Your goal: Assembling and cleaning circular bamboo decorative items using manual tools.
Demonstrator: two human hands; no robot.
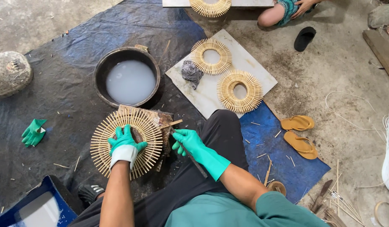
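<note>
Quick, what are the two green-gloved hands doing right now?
Left hand: fingers spread, pressing flat on the round stick ring, not gripping it.
Right hand: closed around a thin dark tool.

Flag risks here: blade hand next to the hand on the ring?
1. The right hand holds a dark tool near the left hand pressing the bamboo ring; a slip could cut the glove.
2. The full basin sits beside the work block; a knock might spill it.
</note>
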